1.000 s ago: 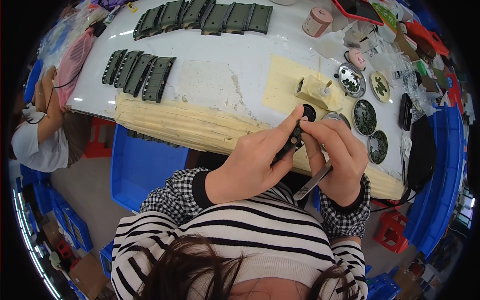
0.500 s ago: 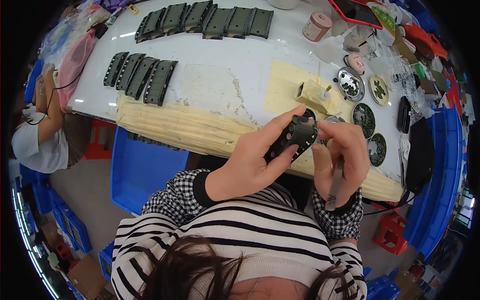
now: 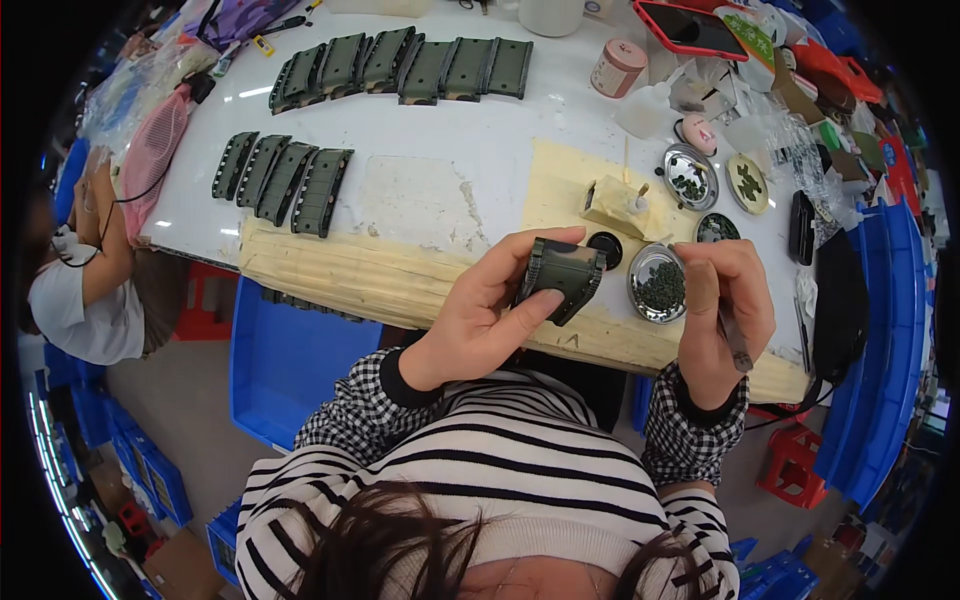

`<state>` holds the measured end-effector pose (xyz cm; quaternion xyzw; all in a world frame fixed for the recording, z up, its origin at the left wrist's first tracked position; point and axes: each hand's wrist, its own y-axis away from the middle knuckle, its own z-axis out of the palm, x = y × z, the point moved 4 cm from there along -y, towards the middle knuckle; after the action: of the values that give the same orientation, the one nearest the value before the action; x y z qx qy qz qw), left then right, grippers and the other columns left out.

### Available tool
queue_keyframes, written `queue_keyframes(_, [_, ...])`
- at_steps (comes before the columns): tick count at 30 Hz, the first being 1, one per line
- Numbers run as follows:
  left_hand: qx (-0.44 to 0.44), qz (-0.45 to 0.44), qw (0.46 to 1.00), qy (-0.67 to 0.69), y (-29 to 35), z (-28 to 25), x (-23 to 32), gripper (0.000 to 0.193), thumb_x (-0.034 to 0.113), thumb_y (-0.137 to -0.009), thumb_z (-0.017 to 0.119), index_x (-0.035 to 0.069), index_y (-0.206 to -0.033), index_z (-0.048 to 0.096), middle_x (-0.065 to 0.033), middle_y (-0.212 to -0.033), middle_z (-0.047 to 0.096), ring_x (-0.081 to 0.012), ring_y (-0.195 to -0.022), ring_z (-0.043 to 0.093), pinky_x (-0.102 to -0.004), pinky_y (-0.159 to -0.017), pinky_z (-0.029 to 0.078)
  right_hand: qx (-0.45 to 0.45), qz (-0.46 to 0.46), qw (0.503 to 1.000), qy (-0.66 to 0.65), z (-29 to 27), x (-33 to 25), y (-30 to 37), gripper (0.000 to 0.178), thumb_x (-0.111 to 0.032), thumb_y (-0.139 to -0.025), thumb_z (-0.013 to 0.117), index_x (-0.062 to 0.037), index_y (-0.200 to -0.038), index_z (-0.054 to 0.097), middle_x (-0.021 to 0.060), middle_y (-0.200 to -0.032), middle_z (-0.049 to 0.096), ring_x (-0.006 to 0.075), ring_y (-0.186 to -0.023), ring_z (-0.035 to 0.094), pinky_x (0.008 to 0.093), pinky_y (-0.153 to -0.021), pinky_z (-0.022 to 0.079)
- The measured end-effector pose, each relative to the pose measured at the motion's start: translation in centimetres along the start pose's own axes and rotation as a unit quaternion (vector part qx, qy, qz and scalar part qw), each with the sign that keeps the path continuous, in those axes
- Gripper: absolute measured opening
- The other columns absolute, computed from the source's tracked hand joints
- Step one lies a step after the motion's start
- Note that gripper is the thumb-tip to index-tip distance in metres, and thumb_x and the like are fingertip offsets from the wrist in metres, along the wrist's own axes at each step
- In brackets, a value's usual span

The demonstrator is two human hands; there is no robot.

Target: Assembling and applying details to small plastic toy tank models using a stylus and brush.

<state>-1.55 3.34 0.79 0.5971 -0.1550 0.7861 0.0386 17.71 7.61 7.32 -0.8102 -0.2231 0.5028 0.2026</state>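
My left hand grips a curved, dark green camouflage plastic piece, thumb on its near face and fingers behind. Similar green pieces lie in a row at the left of the table. My right hand is closed round slim metal tweezers; their tips are hidden by the fingers. It is apart from the green piece, beside a round metal dish of small dark green bits. A small round black cup stands between the hands.
A second row of green pieces lies at the back. More dishes, a tape-wrapped block and a pink jar stand at the right. A padded yellow edge runs along the table front. A blue bin sits below.
My right hand has drawn away from the green piece to the right, with the tweezers. My left hand has shifted left and turned the piece.
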Motion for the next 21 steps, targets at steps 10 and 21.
queue_keyframes(10, [0.036,-0.102,0.971,0.213,-0.2,-0.1,0.1,0.052,0.016,-0.098,0.047,0.0,-0.144,0.027,-0.0165,-0.117,0.058,-0.0214,-0.098,0.063,-0.0369,-0.089,0.052,-0.018,0.01,0.993,0.119,0.5,0.9,-2.2,0.013,0.003,-0.083,0.064,-0.0017,-0.094,0.069,0.0049,-0.077,0.056,0.0091,-0.056,0.047,0.0239,-0.049,0.035])
queue_keyframes(21, [0.015,-0.179,0.867,0.465,-0.3,0.7,-1.9,0.054,0.028,-0.102,0.038,-0.001,-0.144,0.024,-0.006,-0.094,0.055,-0.0145,-0.075,0.056,-0.028,-0.067,0.053,-0.069,-0.006,0.987,0.148,2.3,3.3,-3.4,0.023,0.005,-0.075,0.064,-0.0011,-0.097,0.066,0.0079,-0.08,0.055,0.0154,-0.065,0.055,0.0268,-0.058,0.043])
